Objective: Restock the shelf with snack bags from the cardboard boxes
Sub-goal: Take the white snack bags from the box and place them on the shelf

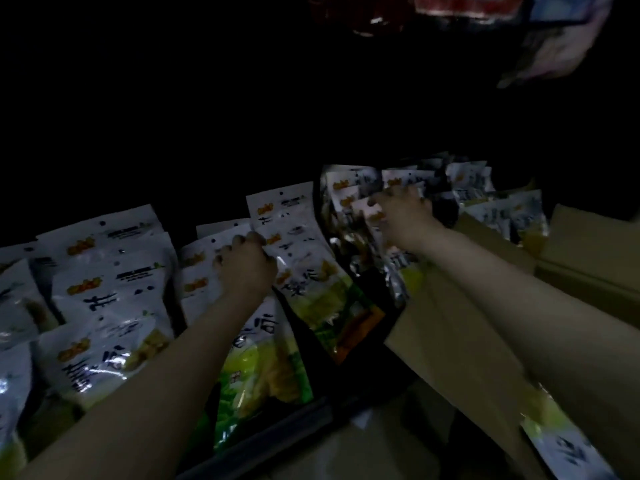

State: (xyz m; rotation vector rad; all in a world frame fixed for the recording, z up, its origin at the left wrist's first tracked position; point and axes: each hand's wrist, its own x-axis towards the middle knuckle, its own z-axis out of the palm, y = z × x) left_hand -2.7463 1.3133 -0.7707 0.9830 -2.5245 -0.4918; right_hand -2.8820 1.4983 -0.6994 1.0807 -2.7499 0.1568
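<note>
White and green snack bags point(107, 289) lie in overlapping rows on a dark shelf point(263, 427). My left hand point(242, 265) rests on the middle row, its fingers curled on the top edge of a snack bag point(298, 244) that leans to the right. My right hand point(401, 216) reaches into an open cardboard box point(450, 334) and grips a bunch of upright snack bags point(349, 192) there. More of the same bags point(498, 209) stand deeper in the box.
A second cardboard box point(588, 251) sits at the far right. One loose snack bag point(568, 445) lies under my right forearm at the bottom right. Red and blue packets point(467, 8) hang above. The scene is very dark.
</note>
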